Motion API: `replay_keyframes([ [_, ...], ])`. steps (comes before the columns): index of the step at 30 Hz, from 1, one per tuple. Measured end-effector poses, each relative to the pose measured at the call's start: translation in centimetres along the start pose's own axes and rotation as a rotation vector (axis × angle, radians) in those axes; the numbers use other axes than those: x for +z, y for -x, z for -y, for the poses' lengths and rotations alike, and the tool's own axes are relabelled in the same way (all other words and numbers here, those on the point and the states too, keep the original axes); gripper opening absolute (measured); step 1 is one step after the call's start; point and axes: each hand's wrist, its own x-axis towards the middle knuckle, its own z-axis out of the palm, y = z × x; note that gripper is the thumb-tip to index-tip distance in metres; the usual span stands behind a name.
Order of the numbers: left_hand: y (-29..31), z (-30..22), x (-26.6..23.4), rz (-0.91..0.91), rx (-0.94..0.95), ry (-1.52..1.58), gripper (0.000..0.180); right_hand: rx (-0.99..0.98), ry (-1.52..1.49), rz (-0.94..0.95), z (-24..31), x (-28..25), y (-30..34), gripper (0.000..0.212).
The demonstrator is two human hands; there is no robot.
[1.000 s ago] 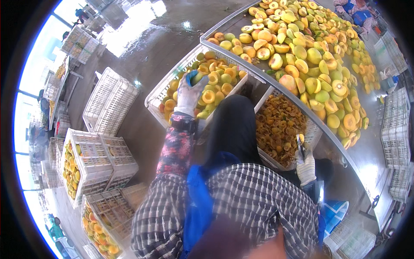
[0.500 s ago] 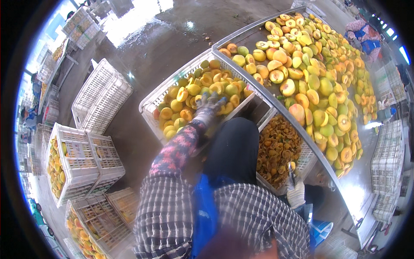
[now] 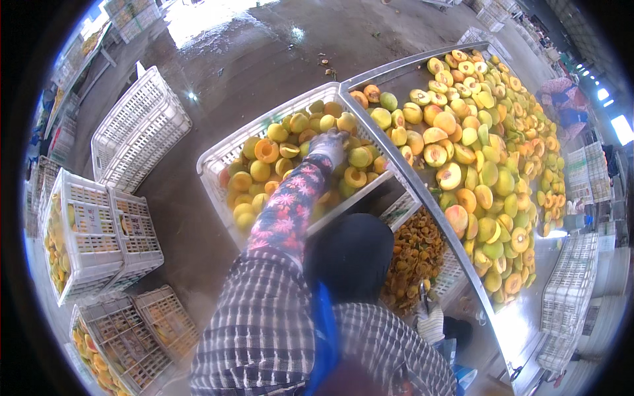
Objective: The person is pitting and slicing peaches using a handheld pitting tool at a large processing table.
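My left hand (image 3: 328, 146), in a greyish glove below a floral sleeve, reaches into a white plastic crate (image 3: 221, 153) heaped with yellow-green halved peaches (image 3: 267, 151). It rests on the fruit near the crate's far side; its fingers point down among the peaches, and their tips are hidden. Low on the right, my right hand (image 3: 430, 325) wears a pale knitted glove and is closed around a slim metal hand tool (image 3: 423, 294). The tool's tip is raised over a crate of brown peach pits (image 3: 413, 254), and its exact kind is unclear.
A metal-rimmed table (image 3: 422, 188) piled with halved peaches (image 3: 489, 171) slants along the right. Stacked empty crates (image 3: 139, 129) stand on the left, above filled crates (image 3: 86, 228) lying on their sides. Another person (image 3: 564, 105) is at the table's far right.
My left hand has moved forward over the fruit toward the crate's far side. The small yellow piece at the right-hand tool's tip no longer shows there. The whole view has shifted slightly.
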Motion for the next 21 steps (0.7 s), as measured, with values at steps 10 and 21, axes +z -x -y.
replay_keyframes([
  [10,-7.0,3.1,0.0,-0.077,-0.211,0.279,0.076,0.228,0.038,-0.057,-1.1,1.0,-0.9,0.044],
  [21,7.0,11.0,-5.3,-0.057,-0.184,-0.213,0.06,0.035,-0.007,0.047,-2.2,0.6,-2.5,0.046],
])
